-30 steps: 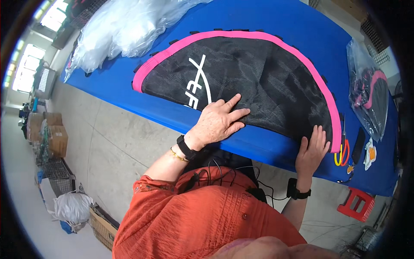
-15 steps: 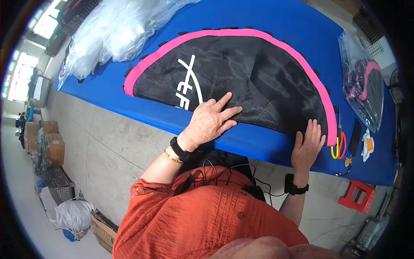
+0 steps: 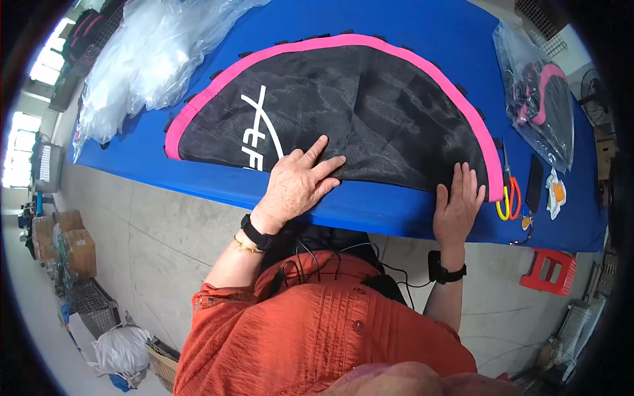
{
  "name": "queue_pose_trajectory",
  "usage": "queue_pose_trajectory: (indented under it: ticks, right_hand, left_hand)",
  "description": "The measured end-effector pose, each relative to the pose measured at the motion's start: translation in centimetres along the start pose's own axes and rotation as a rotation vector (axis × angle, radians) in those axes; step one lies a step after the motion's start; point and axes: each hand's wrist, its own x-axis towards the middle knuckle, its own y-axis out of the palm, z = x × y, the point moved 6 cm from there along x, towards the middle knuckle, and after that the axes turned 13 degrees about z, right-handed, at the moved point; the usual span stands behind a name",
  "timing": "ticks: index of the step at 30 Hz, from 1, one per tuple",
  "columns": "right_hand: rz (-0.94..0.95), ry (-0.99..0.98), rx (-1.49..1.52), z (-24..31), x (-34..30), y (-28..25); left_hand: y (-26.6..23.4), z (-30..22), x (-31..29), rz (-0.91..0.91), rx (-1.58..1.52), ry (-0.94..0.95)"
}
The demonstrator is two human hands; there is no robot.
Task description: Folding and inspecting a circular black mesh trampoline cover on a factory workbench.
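A black mesh mat lies in a half-circle on the blue-covered table, its straight side toward me. Bright pink edging follows the curve, with small black tabs along the outside and white lettering on the left part. My left hand rests on the straight side near its middle, fingers spread on the mesh. Close to the right end, my right hand lies flat with fingers stretched over the mat. Neither hand grips anything.
Clear plastic bags are heaped at the far left. At the right lie a bagged black-and-pink mat, scissors with yellow and red handles, a dark flat object and a crumpled white wrapper. A red stool stands below.
The whole view has shifted and turned slightly, so the table and mat appear farther left. Both hands stay in about the same places on the mat.
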Motion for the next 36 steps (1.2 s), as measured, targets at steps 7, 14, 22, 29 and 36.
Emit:
queue_pose_trajectory:
  ticks: [7, 14, 22, 29, 36]
  right_hand:
    - [-0.005, -0.001, -0.018, 0.0, 0.2, 0.1]
    - [0.002, 0.006, -0.085, 2.2, 0.5, -2.1]
    - [0.102, -0.505, 0.255, 14.8, 0.2, -4.4]
    - [0.153, -0.525, 0.264, 16.3, -0.6, 0.1]
    - [0.091, -0.345, 0.109, 8.1, -0.7, -1.2]
  left_hand:
    - [-0.1, 0.0, 0.2, 0.029, 0.012, -0.013]
    - [0.3, 0.0, 0.2, 0.024, 0.044, 0.002]
    - [0.2, -0.3, 0.4, -0.024, 0.075, 0.012]
    - [0.2, -0.3, 0.4, -0.018, 0.079, 0.029]
    - [0.3, -0.4, 0.5, 0.034, 0.088, 0.005]
